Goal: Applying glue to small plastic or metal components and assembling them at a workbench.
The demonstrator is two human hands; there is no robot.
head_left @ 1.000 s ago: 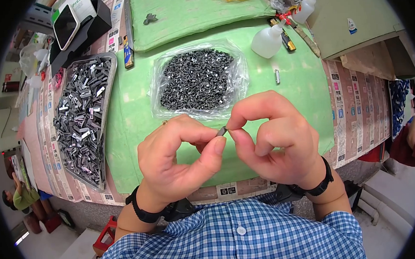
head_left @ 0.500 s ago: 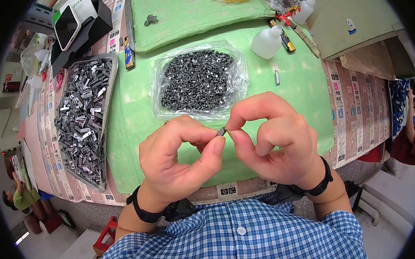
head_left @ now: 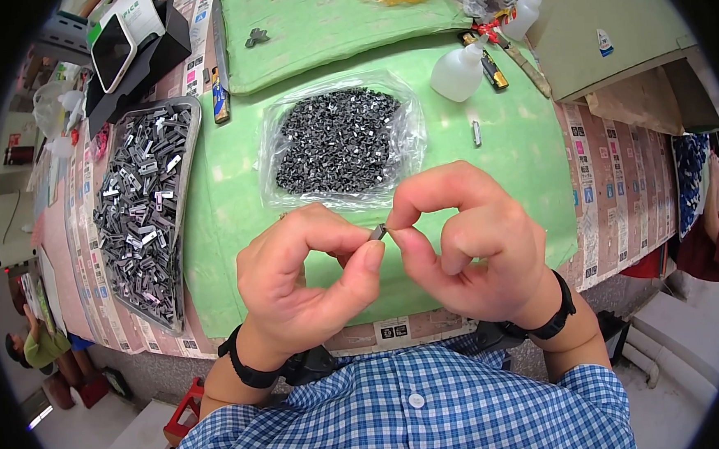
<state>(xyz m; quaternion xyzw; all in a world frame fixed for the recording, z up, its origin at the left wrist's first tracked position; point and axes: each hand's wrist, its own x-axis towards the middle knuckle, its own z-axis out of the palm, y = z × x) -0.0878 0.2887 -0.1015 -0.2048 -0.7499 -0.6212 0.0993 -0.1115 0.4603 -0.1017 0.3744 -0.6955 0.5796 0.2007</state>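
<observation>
In front of my chest, my left hand [head_left: 303, 273] pinches a small dark rectangular part [head_left: 378, 232] between thumb and forefinger. My right hand [head_left: 480, 250] has its thumb and forefinger closed at the far end of that part; anything tiny between those fingertips is too small to make out. Just beyond both hands lies an open clear plastic bag [head_left: 415, 143] full of tiny dark pieces [head_left: 334, 140]. To the left, a metal tray [head_left: 197, 123] holds a heap of dark oblong parts [head_left: 141, 213]. One similar small part [head_left: 476, 133] lies alone on the green cloth [head_left: 512, 166].
A white squeeze bottle [head_left: 457, 74] stands at the back right beside a yellow-and-black cutter [head_left: 494, 72]. Another cutter [head_left: 220, 97] lies by the tray. A green padded board [head_left: 339, 32] spans the back. A phone [head_left: 114, 52] rests on a black box [head_left: 175, 42].
Both hands stay in nearly the same pinch, with the small part now slightly further left and lower in view. The surroundings shift slightly left, as the view itself moved a little.
</observation>
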